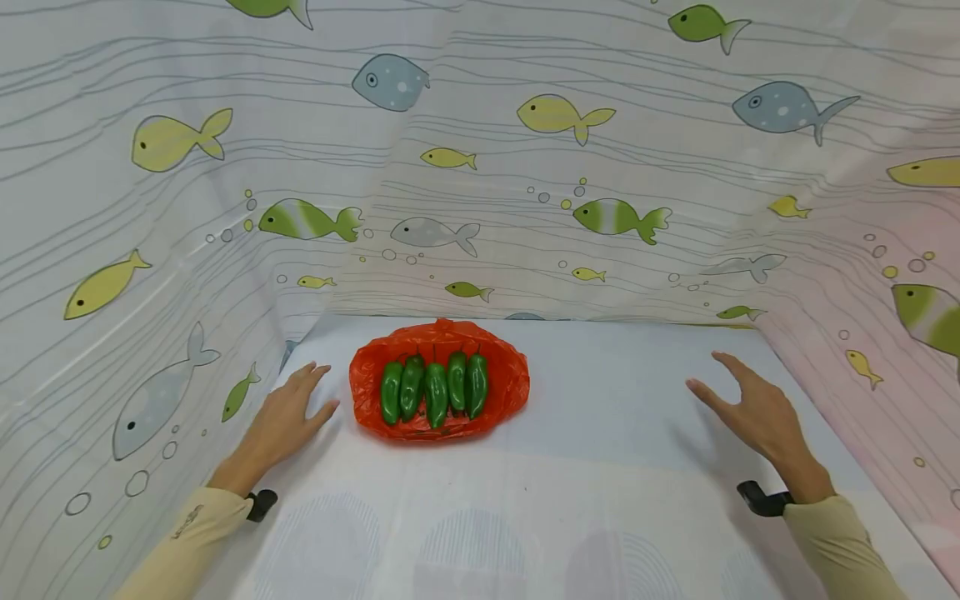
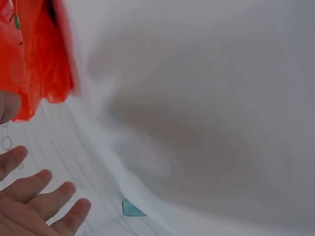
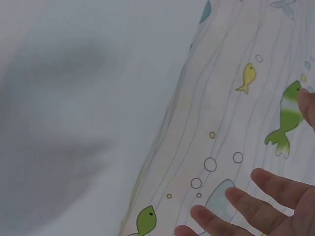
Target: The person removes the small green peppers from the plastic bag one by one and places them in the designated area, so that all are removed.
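Note:
Several green chili peppers (image 1: 436, 395) lie side by side, stems away from me, in an opened red plastic bag (image 1: 366, 392) left of the table's middle. My left hand (image 1: 288, 417) hovers just left of the bag, fingers spread and holding nothing. The left wrist view shows that hand's fingers (image 2: 51, 201) apart from the red bag (image 2: 49, 59). Far to the right of the bag, my right hand (image 1: 757, 412) is held over the table with thumb and fingers apart. Nothing lies in its grasp in the right wrist view, where its fingers (image 3: 256, 211) are spread.
A pale table (image 1: 600, 467) with faint round patterns reaches toward me. Hanging sheets printed with fish (image 1: 555, 112) wall it in at the back and both sides. Each wrist wears a black strap (image 1: 262, 504).

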`<state>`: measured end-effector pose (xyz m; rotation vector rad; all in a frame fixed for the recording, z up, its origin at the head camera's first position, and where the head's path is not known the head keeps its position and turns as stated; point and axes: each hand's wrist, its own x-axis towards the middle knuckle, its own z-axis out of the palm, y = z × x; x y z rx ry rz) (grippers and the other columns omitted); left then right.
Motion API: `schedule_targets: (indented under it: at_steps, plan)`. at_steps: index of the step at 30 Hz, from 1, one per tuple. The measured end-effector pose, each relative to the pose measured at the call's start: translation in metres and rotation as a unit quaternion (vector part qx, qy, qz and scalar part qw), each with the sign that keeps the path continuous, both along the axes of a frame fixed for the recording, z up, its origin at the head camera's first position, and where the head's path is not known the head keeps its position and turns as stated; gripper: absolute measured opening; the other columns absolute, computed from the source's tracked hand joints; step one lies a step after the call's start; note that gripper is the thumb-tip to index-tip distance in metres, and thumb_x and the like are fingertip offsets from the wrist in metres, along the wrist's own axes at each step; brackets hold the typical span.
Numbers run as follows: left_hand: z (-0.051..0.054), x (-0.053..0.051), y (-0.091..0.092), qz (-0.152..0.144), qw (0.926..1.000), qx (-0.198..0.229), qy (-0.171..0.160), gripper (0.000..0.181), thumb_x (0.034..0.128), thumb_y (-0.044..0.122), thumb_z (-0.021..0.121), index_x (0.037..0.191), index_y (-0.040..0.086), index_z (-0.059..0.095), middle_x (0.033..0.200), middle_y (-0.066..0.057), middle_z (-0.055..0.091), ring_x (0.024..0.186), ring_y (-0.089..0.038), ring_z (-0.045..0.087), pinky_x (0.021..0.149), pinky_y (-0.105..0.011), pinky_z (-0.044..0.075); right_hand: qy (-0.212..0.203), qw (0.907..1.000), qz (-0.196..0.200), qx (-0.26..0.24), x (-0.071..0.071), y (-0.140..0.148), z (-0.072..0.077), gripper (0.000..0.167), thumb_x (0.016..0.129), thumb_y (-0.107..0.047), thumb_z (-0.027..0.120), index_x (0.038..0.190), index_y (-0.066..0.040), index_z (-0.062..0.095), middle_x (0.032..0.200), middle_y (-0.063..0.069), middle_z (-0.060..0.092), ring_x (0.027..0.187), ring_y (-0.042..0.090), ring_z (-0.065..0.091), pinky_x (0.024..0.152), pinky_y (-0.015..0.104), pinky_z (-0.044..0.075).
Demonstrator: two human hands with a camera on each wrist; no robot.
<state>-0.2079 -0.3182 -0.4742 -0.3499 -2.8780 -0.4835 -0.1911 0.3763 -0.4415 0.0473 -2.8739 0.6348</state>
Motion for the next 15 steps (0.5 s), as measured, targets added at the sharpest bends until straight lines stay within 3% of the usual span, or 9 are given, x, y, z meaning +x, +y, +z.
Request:
schedule_targets:
  at_steps: [4, 8, 15]
  plan:
    - [-0.002, -0.002, 0.004, 0.012, 0.9961, 0.085, -0.022, 0.055, 0.1013, 0.025, 0.066, 0.147, 0.0, 0.048, 0.144, -0.03, 0.053, 0.126, -0.05, 0.054, 0.1, -0.065, 0.045, 0.012, 0.9998, -0.014, -0.011, -0.001, -0.004, -0.002, 0.079, 0.097, -0.059, 0.062, 0.153, -0.006, 0.045, 0.135, 0.036, 0.056, 0.109, 0.056, 0.061, 0.073, 0.063, 0.049]
    - [-0.003, -0.004, 0.008, 0.023, 0.9866, 0.157, -0.038, 0.051, 0.1025, 0.026, 0.065, 0.145, 0.002, 0.05, 0.139, -0.025, 0.059, 0.117, -0.044, 0.062, 0.093, -0.059, 0.053, 0.003, 0.9994, -0.017, -0.028, -0.002, -0.009, -0.004, 0.078, 0.098, -0.058, 0.062, 0.152, -0.005, 0.047, 0.136, 0.036, 0.056, 0.114, 0.054, 0.059, 0.073, 0.063, 0.05]
    - [-0.009, -0.007, 0.012, 0.019, 0.9563, 0.265, -0.122, 0.057, 0.1032, 0.029, 0.065, 0.152, 0.008, 0.044, 0.143, -0.023, 0.055, 0.129, -0.04, 0.054, 0.103, -0.057, 0.048, -0.002, 0.9984, -0.006, -0.056, -0.004, -0.017, -0.008, 0.075, 0.099, -0.057, 0.062, 0.152, -0.006, 0.047, 0.146, 0.026, 0.053, 0.118, 0.049, 0.059, 0.076, 0.062, 0.053]
